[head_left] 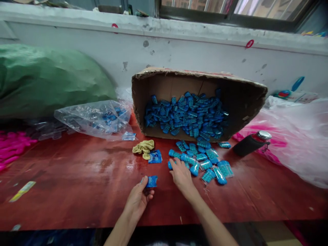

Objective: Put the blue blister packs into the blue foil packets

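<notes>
One blue card (152, 181) is pinched in the left hand (140, 195), in front of the box (174, 83); the right hand (181, 175), fingers partly spread, touches a blue pack (169, 165) among over a dozen before the box, whether gripping I cannot tell. Front-left of the box, red worktop (77, 181) stretches broadly to its near edge. One yellow cloth (144, 147) lies front-left of the box, one bottle (247, 146) front-right.

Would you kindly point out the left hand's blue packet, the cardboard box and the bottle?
Blue packet (153, 181): head view, visible face.
Cardboard box (170, 84): head view, inner wall.
Bottle (245, 145): head view, dark body.
</notes>
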The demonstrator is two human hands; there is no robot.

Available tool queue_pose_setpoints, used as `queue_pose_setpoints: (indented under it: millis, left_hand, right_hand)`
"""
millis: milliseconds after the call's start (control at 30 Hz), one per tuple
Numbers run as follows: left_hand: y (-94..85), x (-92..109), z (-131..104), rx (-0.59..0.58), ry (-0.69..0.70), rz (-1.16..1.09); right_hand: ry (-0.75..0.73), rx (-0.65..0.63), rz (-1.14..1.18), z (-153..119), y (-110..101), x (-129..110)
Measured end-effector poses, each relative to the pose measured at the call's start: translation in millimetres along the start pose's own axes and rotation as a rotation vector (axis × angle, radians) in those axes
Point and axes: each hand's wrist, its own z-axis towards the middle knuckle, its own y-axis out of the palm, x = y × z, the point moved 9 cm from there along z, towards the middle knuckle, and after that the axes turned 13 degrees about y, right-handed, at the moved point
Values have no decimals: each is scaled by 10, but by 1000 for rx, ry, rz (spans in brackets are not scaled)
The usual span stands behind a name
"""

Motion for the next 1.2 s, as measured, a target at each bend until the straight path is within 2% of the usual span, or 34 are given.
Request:
queue_pose_setpoints:
  millis: [100,233,267,333,433,467,533,767,1067,1200]
  left_hand:
    - [-13,-67,-19,-1,-87,-21]
    - [-19,-138,-56,5,-186,-61]
    - [-19,-143,-61,8,-196,-76]
    - [-15,-143,-63,8,-197,-98]
    - [-20,-141,-51,8,-165,-102]
    - [-24,-138,-45,11,-146,-100]
    - [-33,-131,-35,18,-110,-97]
    - [-40,-68,1,19,-27,-105]
    - [-29,-57,1,47,-30,-129]
    - [-8,-29,-14,65,-37,-134]
  right_hand:
    - [21,-53,-84,138,76,55]
    - [8,-62,-9,195,108,-39]
    - [27,-67,74,197,89,-40]
    - [118,-155,427,179,83,11]
    - [281,-418,1141,39,202,28]
    - [312,-474,1286,-27,233,5]
    - [334,-507,1435,-145,263,-37]
    - [326,-465,1497,-306,321,-104]
    - [338,-369,1548,-329,285,-84]
    - [300,-286,1531,-308,194,-48]
